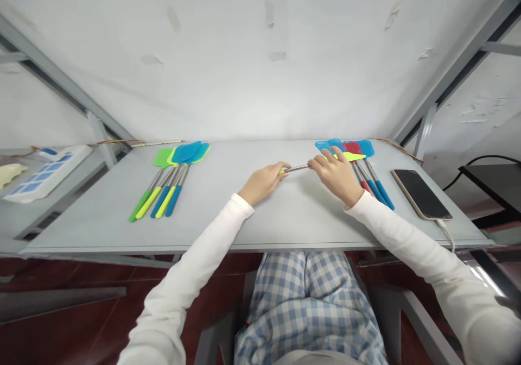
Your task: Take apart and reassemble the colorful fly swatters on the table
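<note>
Over the middle of the table, both hands hold one yellow-green fly swatter (297, 168) with a metal rod, turned sideways. My left hand (262, 183) is closed round its handle, of which only a short yellow end shows. My right hand (336, 175) grips the rod near the flat head, which sticks out to the right behind the fingers. Close to my right hand lies a group of blue and red fly swatters (372, 183), partly hidden by that hand. Apart on the left, several green, yellow and blue fly swatters (169, 183) lie side by side, heads toward the wall.
A phone (422, 194) with a white cable plugged in lies at the table's right. Thin wires run along the grey table's (260, 234) back edge by the white wall. Beyond the left frame post is a white and blue device (49, 175) on another surface.
</note>
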`<state>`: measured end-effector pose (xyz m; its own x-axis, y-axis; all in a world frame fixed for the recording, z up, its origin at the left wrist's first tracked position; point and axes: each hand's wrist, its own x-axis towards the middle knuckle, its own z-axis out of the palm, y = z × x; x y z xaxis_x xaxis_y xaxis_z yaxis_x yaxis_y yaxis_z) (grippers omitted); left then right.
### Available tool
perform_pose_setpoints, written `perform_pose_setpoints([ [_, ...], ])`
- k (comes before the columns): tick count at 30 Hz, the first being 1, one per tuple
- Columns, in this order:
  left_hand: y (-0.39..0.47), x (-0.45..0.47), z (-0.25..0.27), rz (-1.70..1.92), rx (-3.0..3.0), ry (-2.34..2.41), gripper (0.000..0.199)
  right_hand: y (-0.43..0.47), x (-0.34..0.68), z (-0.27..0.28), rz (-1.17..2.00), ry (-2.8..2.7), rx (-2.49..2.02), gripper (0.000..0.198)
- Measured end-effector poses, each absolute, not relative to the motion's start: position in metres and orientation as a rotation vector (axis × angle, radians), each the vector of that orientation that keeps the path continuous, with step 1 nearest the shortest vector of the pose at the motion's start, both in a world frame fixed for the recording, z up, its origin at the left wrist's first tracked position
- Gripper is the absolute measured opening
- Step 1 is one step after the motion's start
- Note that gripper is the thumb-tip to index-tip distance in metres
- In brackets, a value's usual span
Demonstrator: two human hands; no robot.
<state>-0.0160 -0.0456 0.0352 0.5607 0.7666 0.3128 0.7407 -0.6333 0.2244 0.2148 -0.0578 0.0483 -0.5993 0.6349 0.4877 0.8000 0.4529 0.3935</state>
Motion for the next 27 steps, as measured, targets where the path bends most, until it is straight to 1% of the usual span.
perform_pose_setpoints([
  [3, -0.045, -0.007, 0.034, 0.634, 2.838, 1.254, 0.034, -0.056, 0.210, 0.047, -0.802, -2.421, -1.315, 0.029],
  [6, -0.047, 0.009, 0.035, 0.610, 2.877, 1.360, 0.034, -0.054, 0.203, 0.050, -0.704, -2.427, -1.346, 0.029],
  [11, -0.045, 0.025, 0.041, 0.425, 2.916, 1.538, 0.046, -0.048, 0.204, 0.049, -0.724, -2.420, -1.261, 0.030],
  [14, -0.040, 0.023, 0.043, 0.317, 3.005, 1.518, 0.045, -0.044, 0.210, 0.045, -0.740, -2.415, -1.234, 0.031],
  [17, -0.035, 0.011, 0.044, 0.334, 3.008, 1.489, 0.041, -0.041, 0.224, 0.045, -0.742, -2.406, -1.239, 0.029],
  [21, -0.034, -0.033, 0.039, 0.434, 2.922, 1.574, 0.035, -0.036, 0.272, 0.054, -0.775, -2.286, -1.393, 0.030],
  [24, -0.036, -0.069, 0.029, 0.312, 2.976, 1.626, 0.036, -0.036, 0.309, 0.058, -0.768, -2.376, -1.397, 0.029],
  [27, -0.037, -0.081, 0.023, 0.294, 2.991, 1.644, 0.039, -0.038, 0.314, 0.057, -0.816, -2.409, -1.383, 0.028],
])
